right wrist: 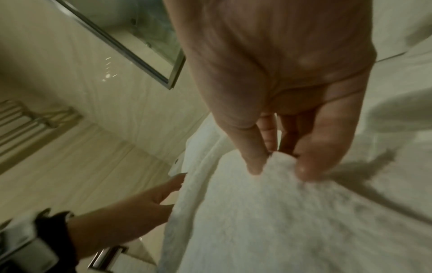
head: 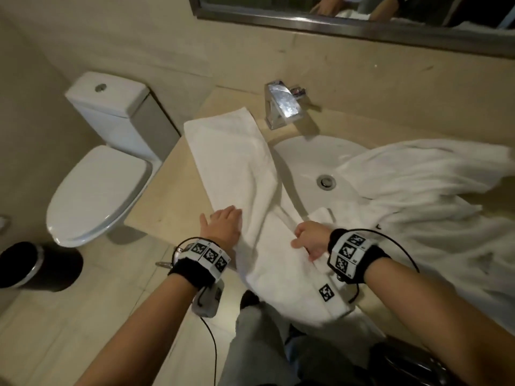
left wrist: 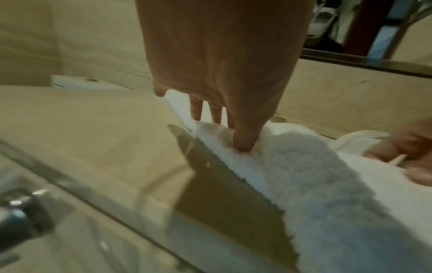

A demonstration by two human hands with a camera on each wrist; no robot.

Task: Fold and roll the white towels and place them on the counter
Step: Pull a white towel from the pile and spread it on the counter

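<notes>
A long white towel [head: 237,162], folded lengthwise, lies on the beige counter [head: 178,196] from beside the faucet to the front edge, where its end hangs over. My left hand [head: 223,222] lies flat on the towel's left edge, fingers straight. In the left wrist view the left hand [left wrist: 219,132] presses into the towel [left wrist: 315,184]. My right hand [head: 309,240] pinches a raised fold on the towel's right side. The right wrist view shows my right hand [right wrist: 280,166] gripping the towel [right wrist: 268,221] between thumb and fingers.
A second white towel [head: 418,190] lies crumpled over the right of the sink [head: 312,160] and the counter. A chrome faucet [head: 281,107] stands behind the sink, under a mirror [head: 362,23]. Left of the counter are a toilet [head: 97,185] and a black bin [head: 36,266].
</notes>
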